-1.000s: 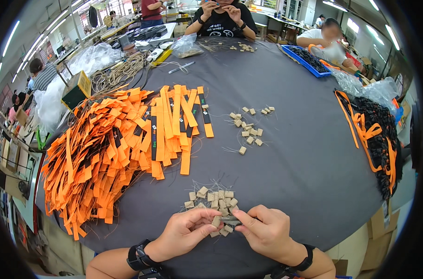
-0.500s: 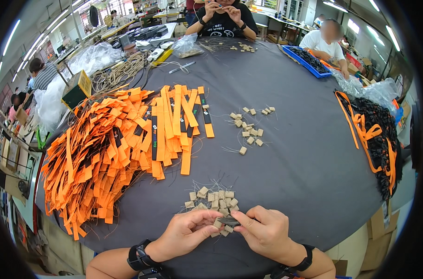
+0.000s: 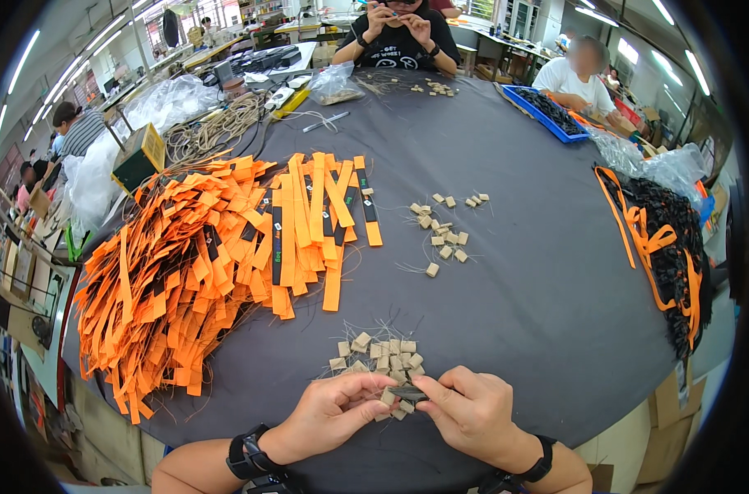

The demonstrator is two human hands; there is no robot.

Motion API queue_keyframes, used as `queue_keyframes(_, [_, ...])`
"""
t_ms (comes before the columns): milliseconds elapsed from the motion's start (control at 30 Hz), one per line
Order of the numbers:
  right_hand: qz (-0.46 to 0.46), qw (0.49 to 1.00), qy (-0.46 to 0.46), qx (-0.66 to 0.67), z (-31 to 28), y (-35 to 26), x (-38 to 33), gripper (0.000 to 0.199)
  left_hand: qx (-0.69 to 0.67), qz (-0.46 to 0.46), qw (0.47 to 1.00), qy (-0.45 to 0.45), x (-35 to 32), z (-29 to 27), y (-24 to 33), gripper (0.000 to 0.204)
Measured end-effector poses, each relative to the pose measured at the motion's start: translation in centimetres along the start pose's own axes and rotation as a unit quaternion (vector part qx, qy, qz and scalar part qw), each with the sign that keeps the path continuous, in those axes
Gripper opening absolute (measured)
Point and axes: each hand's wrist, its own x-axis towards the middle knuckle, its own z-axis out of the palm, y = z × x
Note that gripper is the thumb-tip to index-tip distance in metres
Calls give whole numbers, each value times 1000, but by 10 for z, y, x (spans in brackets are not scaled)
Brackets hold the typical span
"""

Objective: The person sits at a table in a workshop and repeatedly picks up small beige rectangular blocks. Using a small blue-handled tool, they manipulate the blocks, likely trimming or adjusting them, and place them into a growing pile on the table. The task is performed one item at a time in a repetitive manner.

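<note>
Close to the table's near edge, my left hand (image 3: 340,409) pinches a small beige block (image 3: 388,397) between thumb and fingertips. My right hand (image 3: 471,409) is closed around a dark, flat, narrow tool (image 3: 407,393); its tip reaches the block, and most of its handle is hidden by my fingers, so I cannot tell its exact kind. Just beyond the fingertips lies a pile of similar beige blocks (image 3: 395,347) with thin thread ends sticking out. A few more blocks show under my hands.
A big heap of orange and black webbing strips (image 3: 169,280) covers the left. Scattered beige blocks (image 3: 445,236) lie mid-table. At right sit black pieces with orange straps (image 3: 667,247) and a blue tray (image 3: 547,113). Coworkers sit across; a yellow-and-black box (image 3: 137,158) stands at far left.
The view has shifted very slightly. Both hands keep the same hold on the block and the tool. The coworker at far right has moved an arm.
</note>
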Motion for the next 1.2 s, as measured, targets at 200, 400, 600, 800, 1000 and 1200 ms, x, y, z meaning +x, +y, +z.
queue_keyframes(200, [-5, 1000, -3, -10, 0, 0, 1, 33, 13, -7, 1000, 3, 0, 0, -1, 27])
queue_keyframes(400, [-13, 1000, -8, -16, -1, 1, 0, 31, 19, 1, 1000, -1, -1, -1, -2, 27])
queue_keyframes(600, [39, 997, -22, 59, 3, 1, -2, 30, 30, 4, 1000, -4, 0, -1, 1, 27])
queue_keyframes(800, [55, 995, -37, 79, 2, -1, -1, 29, 4, 13, 1000, -4, -1, 1, 1, 28])
queue_keyframes(1000, [66, 993, -34, 88, 4, 2, -4, 29, 8, 6, 1000, -8, 0, 1, 0, 28])
queue_keyframes(1200, [42, 998, -29, 27, -7, -7, 4, 32, 7, 6, 1000, -5, 1, -1, -1, 28])
